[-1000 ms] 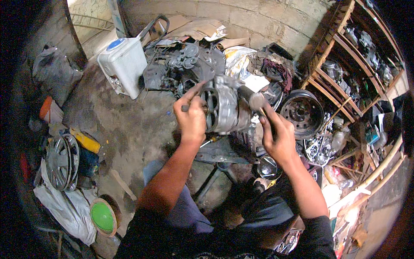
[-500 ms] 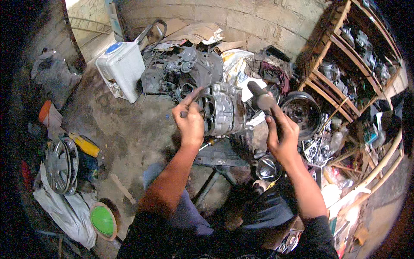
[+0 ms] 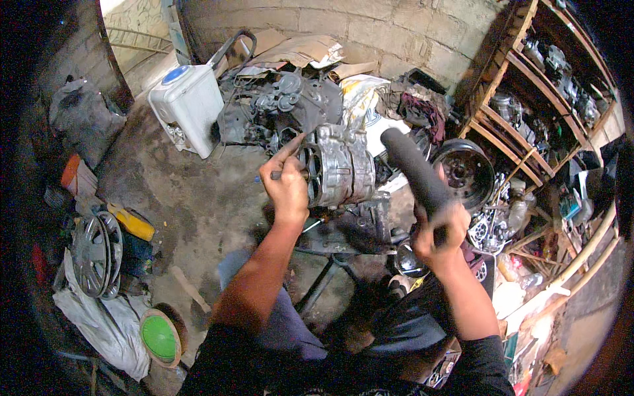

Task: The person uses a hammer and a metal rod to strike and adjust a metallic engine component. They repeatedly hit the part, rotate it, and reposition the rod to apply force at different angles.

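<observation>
A silver-grey ribbed metal housing in two halves (image 3: 343, 165), which looks like an alternator, sits on a dark stand in front of me. At its left, open face is my left hand (image 3: 289, 188), closed round a short dark rod (image 3: 277, 175) that looks like a punch, forefinger stretched along the housing. The rod's tip is hidden. My right hand (image 3: 446, 234) grips a thick dark cylindrical bar (image 3: 419, 173), blurred by motion. Its upper end tilts left, to the right of the housing and apart from it.
Beyond the housing lie a greasy engine or gearbox part (image 3: 281, 102) and a white plastic can (image 3: 187, 109). A wheel rim (image 3: 462, 175) is at the right, below a wooden shelf (image 3: 518, 129) of metal parts. Wheel covers (image 3: 96, 254) lie at the left.
The bar in my right hand has swung from nearly end-on to showing its length, as the hand closed and dropped slightly. My left hand has barely moved at the housing.
</observation>
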Tool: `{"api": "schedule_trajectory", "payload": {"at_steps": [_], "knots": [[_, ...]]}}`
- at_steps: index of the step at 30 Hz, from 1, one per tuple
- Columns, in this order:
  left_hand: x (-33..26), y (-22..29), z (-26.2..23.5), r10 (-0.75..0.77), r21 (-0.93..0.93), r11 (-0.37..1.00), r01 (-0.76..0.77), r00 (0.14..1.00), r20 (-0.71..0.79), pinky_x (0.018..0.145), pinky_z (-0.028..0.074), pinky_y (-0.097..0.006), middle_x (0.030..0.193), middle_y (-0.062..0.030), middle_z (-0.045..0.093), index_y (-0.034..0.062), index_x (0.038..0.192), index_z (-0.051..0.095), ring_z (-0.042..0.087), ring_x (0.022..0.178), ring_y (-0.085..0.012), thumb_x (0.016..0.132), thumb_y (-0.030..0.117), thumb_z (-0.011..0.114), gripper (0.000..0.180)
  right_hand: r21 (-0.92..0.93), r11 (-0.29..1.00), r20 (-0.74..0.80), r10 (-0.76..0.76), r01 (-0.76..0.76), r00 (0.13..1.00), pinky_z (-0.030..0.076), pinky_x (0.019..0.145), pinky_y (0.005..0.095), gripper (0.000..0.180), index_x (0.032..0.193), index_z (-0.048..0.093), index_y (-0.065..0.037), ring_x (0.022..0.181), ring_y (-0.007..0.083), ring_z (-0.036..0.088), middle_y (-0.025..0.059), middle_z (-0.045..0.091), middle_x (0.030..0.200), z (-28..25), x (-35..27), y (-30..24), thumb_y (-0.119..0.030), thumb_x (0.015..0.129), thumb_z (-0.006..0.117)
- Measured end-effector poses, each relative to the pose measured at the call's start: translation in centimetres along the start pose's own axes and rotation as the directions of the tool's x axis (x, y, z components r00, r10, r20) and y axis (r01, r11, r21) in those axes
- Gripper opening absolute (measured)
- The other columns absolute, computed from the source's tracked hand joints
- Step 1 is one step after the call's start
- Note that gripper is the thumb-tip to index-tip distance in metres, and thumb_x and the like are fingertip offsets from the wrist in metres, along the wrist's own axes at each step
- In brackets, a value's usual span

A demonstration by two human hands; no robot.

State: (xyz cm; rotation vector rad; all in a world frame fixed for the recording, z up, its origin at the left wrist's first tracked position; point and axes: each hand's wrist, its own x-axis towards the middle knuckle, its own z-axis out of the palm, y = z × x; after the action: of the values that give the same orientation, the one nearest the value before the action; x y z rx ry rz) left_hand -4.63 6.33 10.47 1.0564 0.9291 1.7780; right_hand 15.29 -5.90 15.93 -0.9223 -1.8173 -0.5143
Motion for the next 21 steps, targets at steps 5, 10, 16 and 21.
{"api": "schedule_trajectory", "payload": {"at_steps": [5,10,16,21], "knots": [[-0.4,0.1,0.3,-0.013,-0.127,0.992,0.01,1.0,-0.022,0.061,0.04,-0.02,0.088,-0.0033,0.067,-0.004,0.109,0.07,0.049,0.065,-0.0079,0.078,0.001,0.045,0.04,-0.146,0.892,0.263,0.452,-0.428,0.852,0.052,0.066,0.0433,0.056,0.139,0.05,-0.023,0.069,0.0368,0.065,0.0231,0.066,0.083,1.5,-0.4,2.2,-0.008,0.086,0.062],[0.2,-0.2,-0.5,0.01,-0.065,0.998,-0.01,1.0,0.005,0.064,0.043,-0.021,0.092,-0.0053,0.068,-0.0038,0.108,0.07,0.051,0.066,-0.0087,0.078,0.002,0.045,0.04,-0.083,0.971,0.075,0.23,-0.224,0.97,0.053,0.069,0.0374,0.057,0.134,0.053,-0.004,0.075,0.0335,0.068,0.0213,0.069,0.093,-0.4,1.1,-0.3,0.006,0.078,0.059],[-1.4,1.3,1.7,-0.116,-0.127,0.986,0.104,0.989,-0.09,0.054,0.034,-0.019,0.077,0.0006,0.062,-0.0001,0.109,0.071,0.044,0.06,-0.0053,0.077,0.002,0.045,0.041,-0.125,0.91,0.27,0.415,-0.396,0.869,0.053,0.066,0.0449,0.056,0.139,0.049,-0.022,0.07,0.0384,0.065,0.0196,0.066,0.08,1.0,-0.6,1.1,-0.008,0.086,0.06],[0.2,-1.2,-0.2,-0.04,-0.039,0.998,0.04,0.999,0.0,0.057,0.038,-0.021,0.078,-0.0019,0.063,-0.0004,0.107,0.072,0.048,0.063,-0.007,0.076,0.002,0.047,0.04,-0.066,0.982,0.08,0.183,-0.178,0.98,0.053,0.064,0.04,0.06,0.138,0.051,-0.013,0.07,0.0333,0.066,0.0182,0.067,0.083,-0.2,0.6,-0.1,-0.001,0.08,0.062]]}}
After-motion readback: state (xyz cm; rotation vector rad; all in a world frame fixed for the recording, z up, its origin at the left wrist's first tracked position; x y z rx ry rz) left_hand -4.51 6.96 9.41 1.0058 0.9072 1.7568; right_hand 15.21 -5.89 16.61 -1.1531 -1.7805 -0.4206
